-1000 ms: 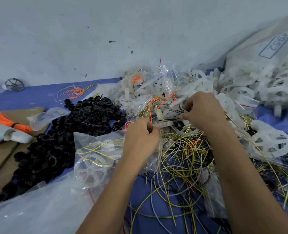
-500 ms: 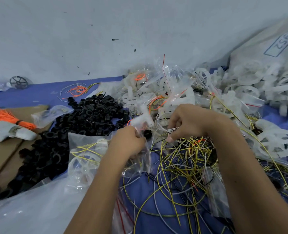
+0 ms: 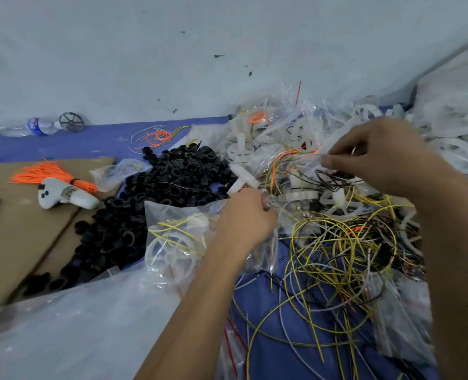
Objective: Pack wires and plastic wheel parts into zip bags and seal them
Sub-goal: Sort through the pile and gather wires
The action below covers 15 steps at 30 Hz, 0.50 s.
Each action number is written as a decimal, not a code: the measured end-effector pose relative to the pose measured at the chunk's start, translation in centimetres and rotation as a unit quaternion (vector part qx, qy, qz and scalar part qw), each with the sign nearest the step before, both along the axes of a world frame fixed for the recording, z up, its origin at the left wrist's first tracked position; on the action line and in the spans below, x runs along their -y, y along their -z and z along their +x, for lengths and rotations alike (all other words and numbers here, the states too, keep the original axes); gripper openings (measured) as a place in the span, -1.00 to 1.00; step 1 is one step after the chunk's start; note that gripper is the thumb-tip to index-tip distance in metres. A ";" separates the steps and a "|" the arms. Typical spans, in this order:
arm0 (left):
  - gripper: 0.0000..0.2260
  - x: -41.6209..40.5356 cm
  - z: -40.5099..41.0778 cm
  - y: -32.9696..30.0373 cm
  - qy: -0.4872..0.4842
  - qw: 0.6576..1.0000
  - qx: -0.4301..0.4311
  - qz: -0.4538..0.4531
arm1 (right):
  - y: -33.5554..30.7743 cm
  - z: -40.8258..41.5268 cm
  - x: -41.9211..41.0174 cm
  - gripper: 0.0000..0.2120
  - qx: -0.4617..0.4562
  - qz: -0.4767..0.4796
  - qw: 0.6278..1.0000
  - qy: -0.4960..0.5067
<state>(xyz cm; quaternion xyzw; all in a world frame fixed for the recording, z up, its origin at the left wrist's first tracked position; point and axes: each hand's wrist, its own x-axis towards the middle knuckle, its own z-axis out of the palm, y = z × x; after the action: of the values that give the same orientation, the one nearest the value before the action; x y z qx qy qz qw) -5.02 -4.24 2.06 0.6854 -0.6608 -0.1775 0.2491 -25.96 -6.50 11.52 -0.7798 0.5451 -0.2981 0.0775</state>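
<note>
My left hand (image 3: 245, 218) grips the mouth of a clear zip bag (image 3: 180, 242) that holds a white plastic wheel and yellow wire. My right hand (image 3: 378, 157) is raised to the right and pinches thin black wires (image 3: 334, 178) between thumb and fingers. A tangle of yellow, black and white wires (image 3: 337, 256) lies on the blue cloth below both hands. White wheel parts (image 3: 452, 127) and filled bags (image 3: 268, 133) are heaped behind.
A pile of black rings (image 3: 156, 204) lies left of the bag. On the cardboard (image 3: 13, 237) sit an orange wire bundle (image 3: 49, 174) and a white controller (image 3: 63, 194). A large plastic sheet (image 3: 76, 325) covers the near left. A bottle (image 3: 38, 126) stands by the wall.
My right hand has lifted up and to the right, drawing black wires out of the pile. My left hand has stayed on the bag's mouth.
</note>
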 end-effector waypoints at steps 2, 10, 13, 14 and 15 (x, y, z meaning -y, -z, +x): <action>-0.75 -0.3 -1.3 0.1 -0.001 1.000 0.018 -0.002 | -0.1 0.2 0.0 -0.89 0.039 -0.024 0.999 0.008; -0.67 -0.4 -1.7 1.4 -0.023 0.996 0.081 -0.015 | 3.0 3.5 1.1 -0.92 0.234 0.089 0.966 -0.058; -0.76 -0.1 -0.4 0.9 0.026 0.998 0.039 0.036 | 4.7 4.8 1.4 -0.94 0.276 0.134 0.949 -0.071; -0.81 0.0 0.1 0.7 0.031 0.997 0.020 0.067 | 5.2 5.0 1.5 -0.92 0.285 0.145 0.945 -0.068; -0.88 0.2 0.7 0.5 0.027 0.995 0.000 0.096 | 5.5 4.9 1.7 -0.89 0.290 0.154 0.943 -0.061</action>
<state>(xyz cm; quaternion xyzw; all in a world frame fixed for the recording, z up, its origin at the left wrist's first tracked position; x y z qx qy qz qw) -4.36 -4.43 1.58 0.6877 -0.6591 -0.2472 0.1776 -21.04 -8.17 6.01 -0.6701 0.4896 -0.4184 0.3691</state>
